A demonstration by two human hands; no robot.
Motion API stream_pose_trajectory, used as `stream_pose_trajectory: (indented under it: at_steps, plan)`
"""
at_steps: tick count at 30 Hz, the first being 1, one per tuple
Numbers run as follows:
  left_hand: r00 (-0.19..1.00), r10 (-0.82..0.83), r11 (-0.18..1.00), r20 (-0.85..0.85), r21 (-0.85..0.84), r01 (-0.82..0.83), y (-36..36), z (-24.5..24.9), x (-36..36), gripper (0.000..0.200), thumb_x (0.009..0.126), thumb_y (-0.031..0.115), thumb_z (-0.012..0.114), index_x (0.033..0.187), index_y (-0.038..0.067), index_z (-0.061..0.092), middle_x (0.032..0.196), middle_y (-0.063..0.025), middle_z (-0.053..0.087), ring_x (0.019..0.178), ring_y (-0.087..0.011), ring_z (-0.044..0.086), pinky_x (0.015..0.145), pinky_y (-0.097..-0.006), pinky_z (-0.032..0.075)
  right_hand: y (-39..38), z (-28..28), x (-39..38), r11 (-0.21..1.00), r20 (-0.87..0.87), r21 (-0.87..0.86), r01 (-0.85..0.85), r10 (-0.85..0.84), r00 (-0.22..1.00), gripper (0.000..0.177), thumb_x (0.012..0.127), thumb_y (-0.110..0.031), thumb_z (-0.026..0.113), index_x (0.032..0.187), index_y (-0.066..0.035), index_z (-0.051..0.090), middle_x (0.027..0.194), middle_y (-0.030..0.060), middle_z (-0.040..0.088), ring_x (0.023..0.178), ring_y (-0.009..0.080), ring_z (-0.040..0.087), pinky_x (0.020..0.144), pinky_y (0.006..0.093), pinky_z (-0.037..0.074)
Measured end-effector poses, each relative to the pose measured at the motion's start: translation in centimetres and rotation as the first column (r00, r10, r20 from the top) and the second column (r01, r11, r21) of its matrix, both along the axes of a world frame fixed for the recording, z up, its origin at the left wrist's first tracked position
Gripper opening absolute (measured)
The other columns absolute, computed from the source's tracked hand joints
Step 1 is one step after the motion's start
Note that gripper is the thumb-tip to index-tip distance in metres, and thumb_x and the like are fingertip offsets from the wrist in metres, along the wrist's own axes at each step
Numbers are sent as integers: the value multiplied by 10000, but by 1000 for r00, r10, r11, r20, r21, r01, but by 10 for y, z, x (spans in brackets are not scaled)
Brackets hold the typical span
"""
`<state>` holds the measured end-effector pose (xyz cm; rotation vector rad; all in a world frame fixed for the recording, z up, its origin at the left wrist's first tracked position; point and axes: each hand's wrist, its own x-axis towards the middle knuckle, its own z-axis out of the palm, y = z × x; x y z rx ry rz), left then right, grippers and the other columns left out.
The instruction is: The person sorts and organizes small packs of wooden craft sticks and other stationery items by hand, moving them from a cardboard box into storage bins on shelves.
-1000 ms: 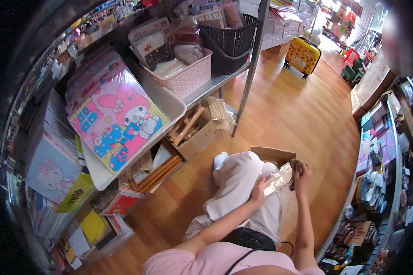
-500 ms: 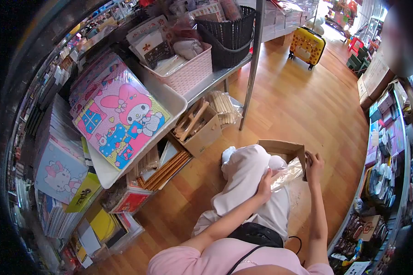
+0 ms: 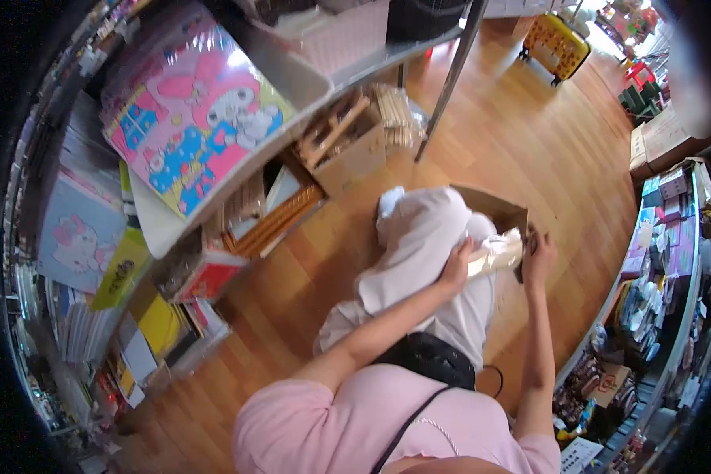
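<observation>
My left hand (image 3: 457, 268) is closed on one end of a shiny packet in clear plastic wrap (image 3: 495, 257), held slanting over my lap. What lies inside the wrap is pale and too blurred to name. Beyond my knees, an open brown cardboard box (image 3: 490, 204) sits on the floor, its inside partly hidden by the packet and my leg. At the box's right side, my right hand (image 3: 539, 259) has its fingers curled around the edge, close to the packet's far end.
To the left, a shelf holds cartoon picture packs (image 3: 201, 118). Below are a carton of wooden pieces (image 3: 346, 162) and stacked frames (image 3: 280, 217). A metal post (image 3: 453, 83) rises ahead. A yellow suitcase (image 3: 557, 47) stands farther off; packed shelves (image 3: 648, 292) line the right.
My view has tilted and shifted, so the shelf goods and box sit higher in the picture. Both hands keep their places at the packet and the box edge.
</observation>
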<state>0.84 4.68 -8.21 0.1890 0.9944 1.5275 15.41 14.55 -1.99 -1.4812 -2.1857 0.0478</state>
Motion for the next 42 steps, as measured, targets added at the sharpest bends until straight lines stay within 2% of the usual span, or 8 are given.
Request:
stream_pose_trajectory:
  at_steps: [4,8,18,24,26,30,36,42]
  plan:
    - [993,114,993,35,-40,-113,3,13,3,467,923,415,422,951,-23,581,919,-108,592,845,-149,545,766,-281,435,-60,23,-25,957,-428,-138,-254,173,887,368,802,-109,565,1170,-97,558,891,139,586,826,299,544,748,385,425]
    - [999,11,995,36,100,-15,2,-1,-4,385,930,393,398,801,68,560,748,-21,566,661,-99,542,593,-228,437,-87,5,-39,899,71,45,-436,433,899,362,775,-89,570,1118,-195,608,749,68,499,726,210,517,646,323,393]
    - [984,-105,976,-143,175,130,-12,45,-23,539,934,430,378,1083,-59,549,1065,-134,581,1021,-200,543,873,-278,415,-28,6,32,959,-317,-264,100,-184,930,236,874,-165,525,1078,-85,613,909,112,604,785,251,596,695,329,467]
    - [766,51,740,-641,539,402,-11,118,-41,326,891,242,538,1128,21,568,1160,-91,555,1119,-222,496,930,-302,390,-69,49,32,510,-716,-695,-506,-555,423,540,922,-514,335,957,-64,632,720,2,601,570,97,514,504,199,413]
    - [254,186,559,-949,315,767,-16,135,-46,304,811,136,605,1114,117,596,1172,-34,546,1104,-239,508,926,-355,411,-76,57,26,474,-705,-695,-541,-600,378,686,844,-682,284,903,-95,636,681,-3,589,510,79,470,458,190,372]
    - [-165,481,416,-861,58,908,-24,137,-50,391,735,56,590,1081,236,614,1208,34,524,1170,-159,463,980,-395,378,-77,44,38,374,-624,-692,-618,-739,252,746,765,-757,352,912,-75,617,693,11,585,518,80,490,455,204,395]
    - [-376,437,487,-817,-136,863,-39,146,-70,373,769,103,571,1118,231,585,1233,15,509,1227,-143,414,1026,-491,300,-92,68,31,366,-573,-820,-441,-533,623,491,829,-484,543,1010,-30,590,886,41,594,801,102,554,689,241,451]
    - [-3,368,759,-930,298,579,-53,119,-63,429,784,149,624,1193,112,499,1266,-132,447,1173,-292,441,1014,-482,279,-97,56,18,674,-766,-641,-366,-595,244,417,835,-435,544,956,-38,566,752,34,572,603,102,511,520,226,411]
